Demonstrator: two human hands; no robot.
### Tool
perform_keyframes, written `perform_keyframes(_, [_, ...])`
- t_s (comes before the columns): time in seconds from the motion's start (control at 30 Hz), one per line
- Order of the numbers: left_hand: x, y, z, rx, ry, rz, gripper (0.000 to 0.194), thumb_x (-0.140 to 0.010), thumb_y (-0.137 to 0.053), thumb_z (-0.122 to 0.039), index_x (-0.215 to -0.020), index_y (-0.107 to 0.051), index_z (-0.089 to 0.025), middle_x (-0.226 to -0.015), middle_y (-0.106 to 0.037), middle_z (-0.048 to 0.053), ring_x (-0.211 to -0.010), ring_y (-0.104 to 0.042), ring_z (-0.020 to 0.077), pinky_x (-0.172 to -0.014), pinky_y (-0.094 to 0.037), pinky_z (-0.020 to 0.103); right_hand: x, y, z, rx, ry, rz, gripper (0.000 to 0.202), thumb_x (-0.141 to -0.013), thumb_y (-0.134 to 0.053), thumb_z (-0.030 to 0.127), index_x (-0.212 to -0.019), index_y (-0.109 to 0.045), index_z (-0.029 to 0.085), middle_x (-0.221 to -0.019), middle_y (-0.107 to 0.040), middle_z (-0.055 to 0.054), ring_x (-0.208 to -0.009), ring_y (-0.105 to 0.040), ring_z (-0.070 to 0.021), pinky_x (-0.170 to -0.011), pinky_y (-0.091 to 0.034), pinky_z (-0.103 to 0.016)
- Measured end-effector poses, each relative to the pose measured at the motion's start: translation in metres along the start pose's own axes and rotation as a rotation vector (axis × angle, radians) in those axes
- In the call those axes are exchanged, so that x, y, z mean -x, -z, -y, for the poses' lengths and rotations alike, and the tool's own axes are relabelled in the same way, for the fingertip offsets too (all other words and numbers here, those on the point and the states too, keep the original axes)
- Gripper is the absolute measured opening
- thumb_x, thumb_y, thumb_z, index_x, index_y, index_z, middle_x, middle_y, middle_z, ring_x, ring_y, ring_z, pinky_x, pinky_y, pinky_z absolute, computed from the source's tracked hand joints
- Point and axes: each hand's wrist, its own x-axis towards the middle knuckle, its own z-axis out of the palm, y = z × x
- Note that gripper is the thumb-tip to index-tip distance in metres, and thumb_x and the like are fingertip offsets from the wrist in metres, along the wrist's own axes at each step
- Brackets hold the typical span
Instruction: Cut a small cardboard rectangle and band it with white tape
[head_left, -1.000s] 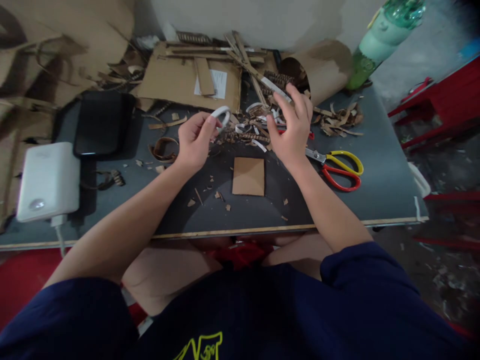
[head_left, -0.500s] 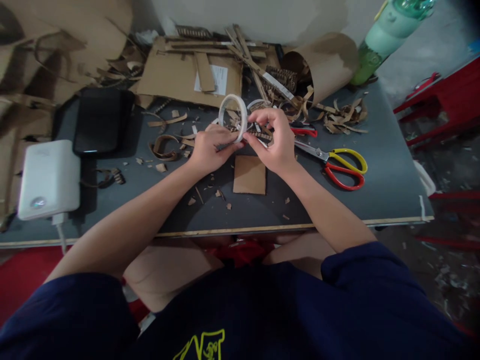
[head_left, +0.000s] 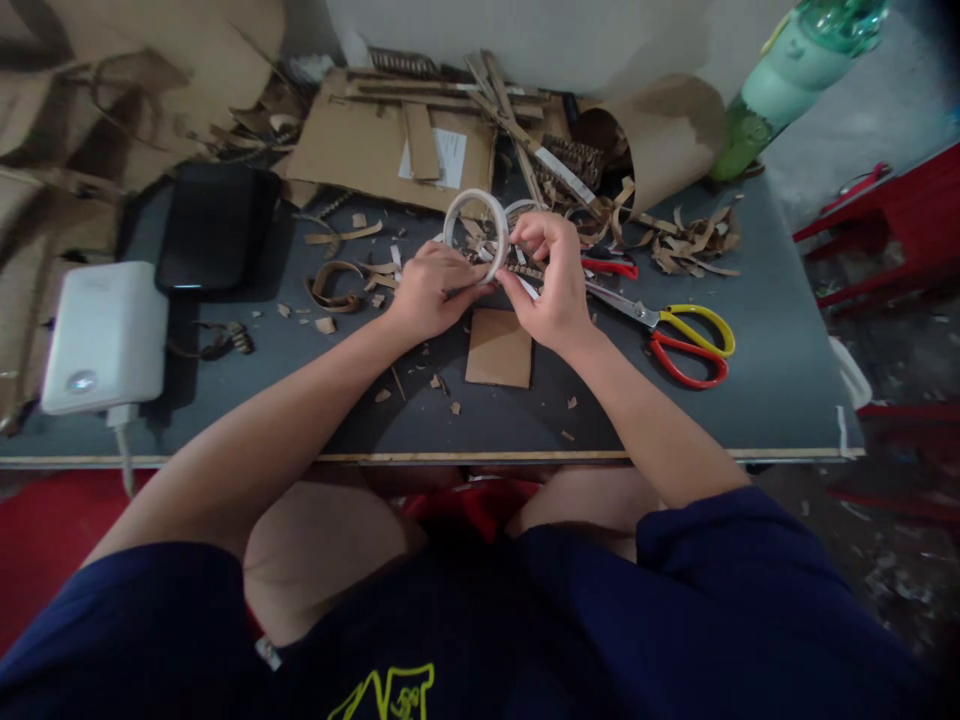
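A narrow white roll of tape [head_left: 501, 228] stands on edge above the table, its open ring facing me at an angle. My left hand [head_left: 435, 287] pinches its lower rim between thumb and fingers. On the opposite side, my right hand [head_left: 553, 280] has its thumb and bent fingertips at the roll's right edge; the exact contact is too small to make out. Just below the hands lies a square piece of cardboard [head_left: 499, 348], flat on the dark table [head_left: 780, 350]. Scissors [head_left: 652, 318] with one yellow and one red handle rest to the right of my right hand.
Cardboard strips and curled scraps [head_left: 694, 240] litter the back. A cardboard tube [head_left: 675, 135] and a green bottle [head_left: 784, 90] stand back right. To the left are a black phone-like device [head_left: 210, 230] and a white power bank [head_left: 109, 335] with a cable.
The view has shifted slightly. The roll of tape has turned a little, so its ring looks wider. Both hands stay at it in nearly the same grip.
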Motion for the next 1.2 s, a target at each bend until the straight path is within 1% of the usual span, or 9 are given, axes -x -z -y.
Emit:
perform_keyframes(0.07, [0.001,-0.002,0.002,-0.016,-0.075,-0.055,0.036,-0.102,-0.051,-0.047,-0.094,-0.075,-0.021,-0.083,-0.075,0.003,-0.084,-0.071,0.0196,-0.084,-0.051,0.037,0.0,-0.003,-0.004,-0.057,0.069,-0.037,0.028,-0.096,-0.049,0.032,-0.12,-0.036,0.026,-0.123,-0.057,-0.01,-0.112,-0.058,-0.0239,-0.095,-0.053,-0.045])
perform_keyframes(0.2, [0.002,-0.003,0.004,-0.006,-0.163,-0.118,0.025,-0.101,-0.055,-0.039,-0.102,-0.074,-0.023,-0.085,-0.076,0.002,-0.081,-0.071,0.018,-0.082,-0.05,0.036,0.002,-0.006,-0.006,-0.1,0.068,-0.053,0.02,-0.095,-0.05,0.029,-0.111,-0.039,0.027,-0.109,-0.057,-0.007,-0.102,-0.059,-0.0234,-0.089,-0.054,-0.045])
perform_keyframes(0.27, [0.002,-0.003,0.004,-0.014,-0.15,-0.104,0.024,-0.102,-0.054,-0.04,-0.105,-0.074,-0.025,-0.083,-0.074,0.001,-0.08,-0.07,0.0177,-0.082,-0.049,0.036,0.003,-0.006,-0.004,-0.09,0.064,-0.077,0.02,-0.095,-0.049,0.028,-0.112,-0.039,0.027,-0.108,-0.057,-0.007,-0.102,-0.059,-0.0243,-0.09,-0.054,-0.047])
perform_keyframes(0.43, [0.001,-0.002,0.003,-0.067,-0.13,-0.094,0.028,-0.102,-0.052,-0.04,-0.109,-0.073,-0.023,-0.081,-0.073,0.001,-0.077,-0.067,0.0185,-0.078,-0.047,0.037,0.003,-0.005,-0.002,-0.077,-0.005,-0.053,0.043,-0.095,-0.052,0.033,-0.133,-0.033,0.028,-0.129,-0.057,-0.012,-0.119,-0.058,-0.0281,-0.101,-0.051,-0.051])
perform_keyframes(0.57, [0.001,-0.002,0.004,-0.086,-0.151,-0.098,0.03,-0.103,-0.05,-0.041,-0.108,-0.072,-0.021,-0.076,-0.071,0.001,-0.072,-0.065,0.0177,-0.075,-0.046,0.036,0.004,-0.008,-0.004,-0.062,-0.021,-0.076,0.045,-0.098,-0.05,0.037,-0.139,-0.034,0.027,-0.111,-0.062,-0.009,-0.112,-0.06,-0.026,-0.101,-0.051,-0.048])
perform_keyframes(0.7, [0.002,-0.003,0.005,-0.061,-0.085,-0.102,0.029,-0.101,-0.051,-0.043,-0.105,-0.071,-0.021,-0.08,-0.071,0.003,-0.076,-0.065,0.0198,-0.08,-0.047,0.039,0.003,-0.005,-0.002,0.077,-0.062,-0.082,0.044,-0.1,-0.049,0.043,-0.14,-0.041,0.026,-0.103,-0.061,-0.009,-0.11,-0.061,-0.0277,-0.105,-0.048,-0.052])
perform_keyframes(0.9, [0.003,0.0,0.001,-0.149,-0.062,-0.115,0.032,-0.101,-0.048,-0.044,-0.094,-0.069,-0.021,-0.07,-0.065,0.002,-0.069,-0.063,0.0201,-0.075,-0.046,0.04,0.0,-0.002,-0.007,0.126,-0.033,-0.028,0.03,-0.101,-0.046,0.048,-0.106,-0.065,0.026,-0.097,-0.061,-0.006,-0.105,-0.061,-0.027,-0.104,-0.048,-0.057])
perform_keyframes(1.07, [0.001,0.011,0.002,-0.208,-0.058,-0.109,0.028,-0.098,-0.05,-0.046,-0.093,-0.066,-0.023,-0.07,-0.061,0.002,-0.073,-0.063,0.0223,-0.083,-0.047,0.047,-0.003,0.003,-0.005,0.105,0.013,0.005,0.031,-0.101,-0.045,0.048,-0.096,-0.065,0.025,-0.105,-0.062,-0.008,-0.11,-0.06,-0.027,-0.105,-0.047,-0.055])
perform_keyframes(1.2, [-0.002,0.016,0.007,-0.348,-0.177,-0.119,0.019,-0.096,-0.052,-0.037,-0.089,-0.063,-0.024,-0.07,-0.061,0.002,-0.074,-0.062,0.0224,-0.08,-0.046,0.048,-0.006,0.01,-0.004,0.084,0.034,0.101,0.032,-0.102,-0.042,0.048,-0.096,-0.063,0.025,-0.113,-0.062,-0.009,-0.116,-0.058,-0.0268,-0.107,-0.046,-0.054])
